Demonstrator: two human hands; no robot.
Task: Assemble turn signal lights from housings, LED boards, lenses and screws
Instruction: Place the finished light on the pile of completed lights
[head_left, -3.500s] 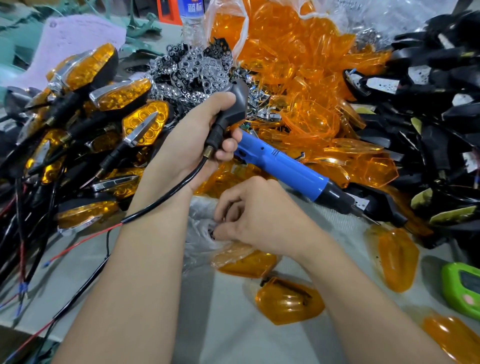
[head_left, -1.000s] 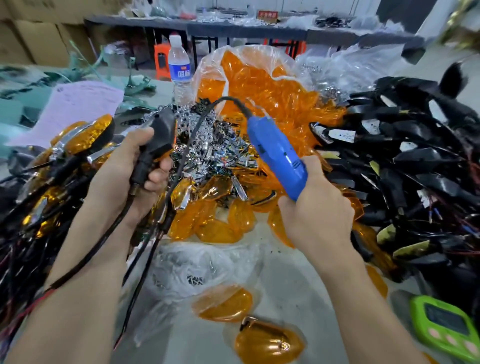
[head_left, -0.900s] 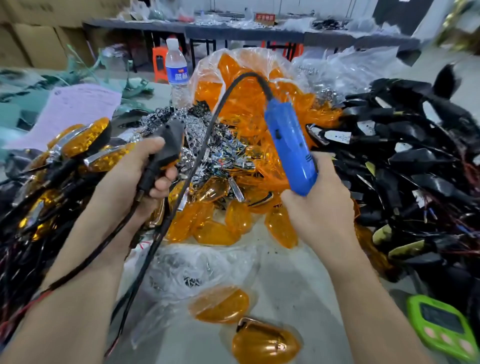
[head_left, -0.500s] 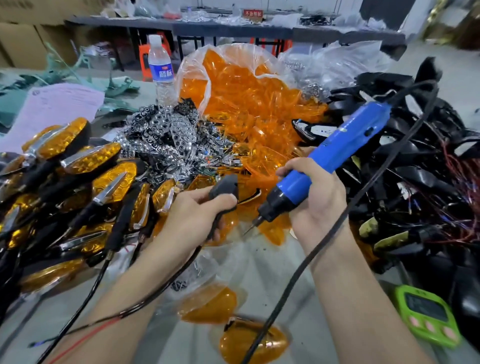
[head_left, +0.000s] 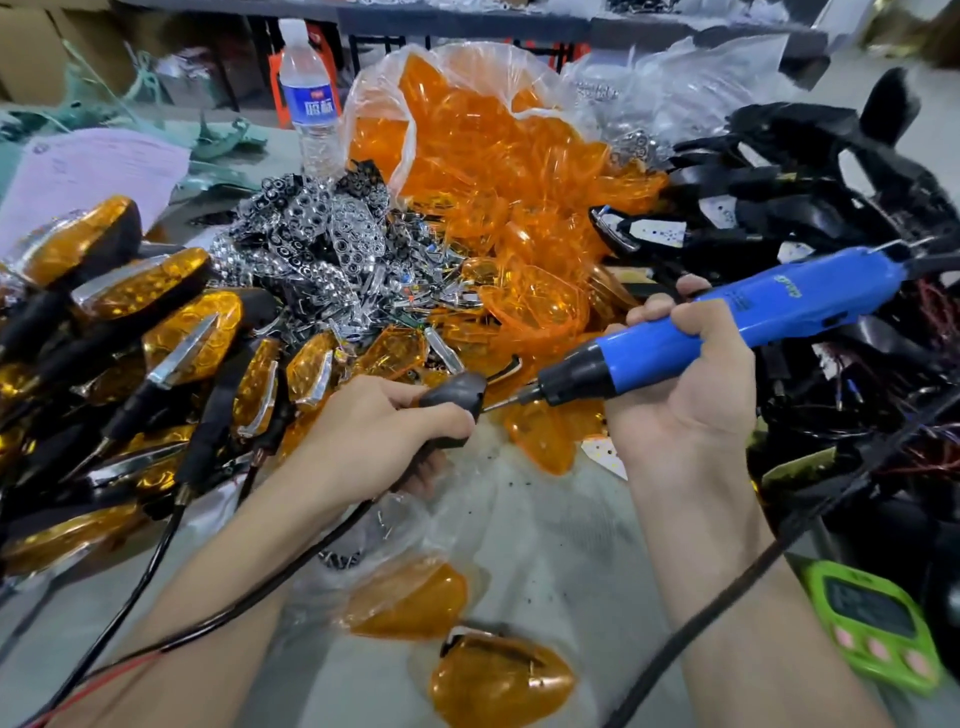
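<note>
My left hand grips a black turn signal housing with its cable trailing down past my forearm. My right hand holds a blue electric screwdriver, whose bit tip touches the right side of the housing. Finished amber lights are heaped on the left. A pile of chrome reflector and LED parts lies behind my left hand. An open bag of orange lenses stands at the centre back. Empty black housings with wires are stacked on the right.
Two loose amber lenses lie on the grey table near the front. A green timer sits at the right edge. A water bottle and a pink paper sheet stand at the back left.
My right hand picked up the screwdriver, swung it from upright to level and brought its bit against the housing. My left hand lowered the housing toward the table centre.
</note>
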